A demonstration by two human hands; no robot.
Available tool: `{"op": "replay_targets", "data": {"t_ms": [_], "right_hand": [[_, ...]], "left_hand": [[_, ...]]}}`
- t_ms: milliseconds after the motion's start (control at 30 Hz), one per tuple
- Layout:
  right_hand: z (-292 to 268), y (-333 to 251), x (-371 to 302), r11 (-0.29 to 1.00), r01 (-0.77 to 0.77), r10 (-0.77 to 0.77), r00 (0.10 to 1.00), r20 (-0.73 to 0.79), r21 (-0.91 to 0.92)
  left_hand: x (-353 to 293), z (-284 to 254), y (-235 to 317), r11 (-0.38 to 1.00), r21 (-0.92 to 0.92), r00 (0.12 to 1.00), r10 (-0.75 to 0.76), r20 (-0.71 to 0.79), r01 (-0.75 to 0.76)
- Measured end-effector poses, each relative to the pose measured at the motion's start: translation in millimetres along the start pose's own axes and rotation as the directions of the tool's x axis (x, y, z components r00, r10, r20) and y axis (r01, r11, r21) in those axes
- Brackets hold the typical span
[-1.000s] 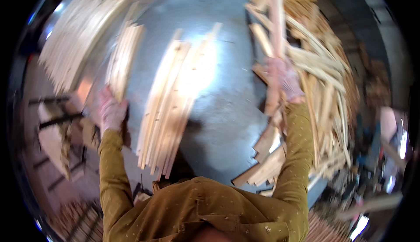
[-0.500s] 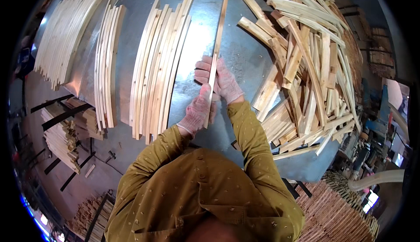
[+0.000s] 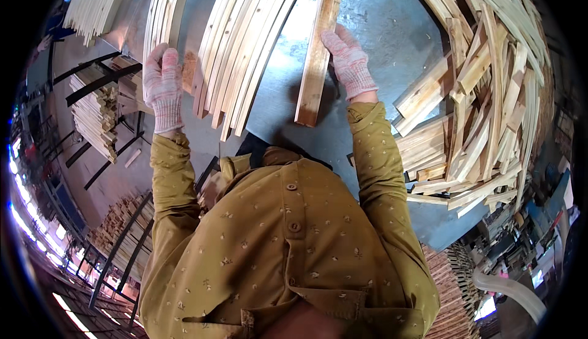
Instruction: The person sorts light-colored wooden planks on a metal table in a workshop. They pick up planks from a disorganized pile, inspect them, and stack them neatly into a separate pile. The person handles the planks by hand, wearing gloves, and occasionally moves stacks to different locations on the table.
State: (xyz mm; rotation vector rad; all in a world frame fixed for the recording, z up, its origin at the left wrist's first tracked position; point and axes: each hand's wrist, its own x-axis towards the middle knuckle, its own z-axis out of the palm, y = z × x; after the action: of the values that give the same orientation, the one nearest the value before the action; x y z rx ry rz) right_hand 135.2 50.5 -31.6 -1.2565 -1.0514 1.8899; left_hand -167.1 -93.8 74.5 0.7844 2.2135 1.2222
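Note:
My right hand (image 3: 350, 63) has its thumb and fingers on the edge of a single wooden strip (image 3: 316, 72), whose broad face is turned up and whose near end points toward me. My left hand (image 3: 163, 87) is closed at the near end of a narrow bundle of wooden strips (image 3: 168, 14); its glove hides the ends there. Both hands wear pale pinkish knit gloves. Between the hands lies a wider row of pale wooden strips (image 3: 245, 45), side by side on the metal table.
A jumbled heap of wood pieces (image 3: 484, 94) covers the right of the metal table (image 3: 383, 20). Another row of strips (image 3: 95, 5) lies far left. Below the table's left edge, stacked wood (image 3: 92, 112) sits on dark rack bars (image 3: 101, 86). More stacked lumber (image 3: 450, 284) stands lower right.
My hands have moved apart: the left has let go of the single strip and gone left to the narrow bundle. The right keeps the strip, now turned broad face up. The view has shifted.

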Motion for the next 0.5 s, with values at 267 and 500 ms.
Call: {"op": "replay_targets", "data": {"t_ms": [267, 500], "right_hand": [[19.4, -56.3, -36.4, 0.819, 0.030, -0.188, 0.958, -0.218, -0.573], [-47.8, -129.3, -153.0, 0.099, 0.298, -0.608, 0.773, 0.180, -0.949]], "left_hand": [[-19.5, -3.8, -8.5, 0.970, -0.195, 0.990, 0.143, -0.010, -0.142], [7.9, 34.4, 206.0, 0.237, -0.019, 0.182, 0.793, 0.581, -0.971]]}}
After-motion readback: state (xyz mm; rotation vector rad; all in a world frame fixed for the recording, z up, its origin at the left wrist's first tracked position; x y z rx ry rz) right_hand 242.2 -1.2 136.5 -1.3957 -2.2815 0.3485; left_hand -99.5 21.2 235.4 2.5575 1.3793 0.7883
